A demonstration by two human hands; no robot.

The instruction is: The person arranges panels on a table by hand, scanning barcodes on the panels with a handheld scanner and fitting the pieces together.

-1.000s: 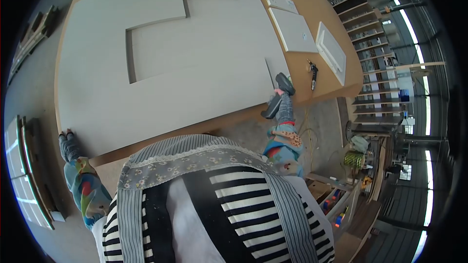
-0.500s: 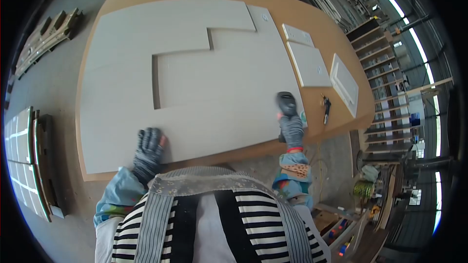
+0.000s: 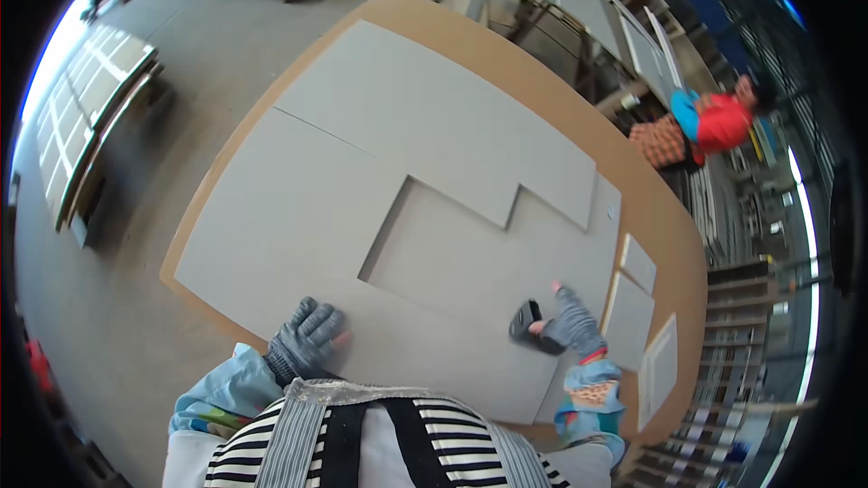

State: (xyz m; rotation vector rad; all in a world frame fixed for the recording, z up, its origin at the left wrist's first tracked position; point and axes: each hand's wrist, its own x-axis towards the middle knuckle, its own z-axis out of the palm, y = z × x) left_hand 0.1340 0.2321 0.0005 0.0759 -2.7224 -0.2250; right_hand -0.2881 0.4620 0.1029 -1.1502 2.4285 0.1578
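Observation:
My left hand (image 3: pixel 310 339), in a grey knit glove with bare fingertips, lies with its fingers apart on a pale grey panel (image 3: pixel 262 217) near the close edge. In my right hand (image 3: pixel 576 325), gloved the same way, is a dark grey block-shaped hand tool (image 3: pixel 524 318) whose exact kind I cannot make out. My thumb is on the tool while one finger points away from it. The tool is over the lower panel surface (image 3: pixel 452 258), to the right of a step-shaped cutout edge. A thin seam runs between the upper panels.
Small white panels (image 3: pixel 627 316) and a recessed white piece (image 3: pixel 657 375) lie at the right of the brown tabletop (image 3: pixel 443 27). A person in red (image 3: pixel 723 122) stands beyond it. Pallets of boards (image 3: pixel 95 108) are at left, shelving (image 3: pixel 737 325) at right.
My view has swung round, so the table appears rotated. My right hand has moved inward from the panel's right edge with the tool. My left hand stays spread on the panel.

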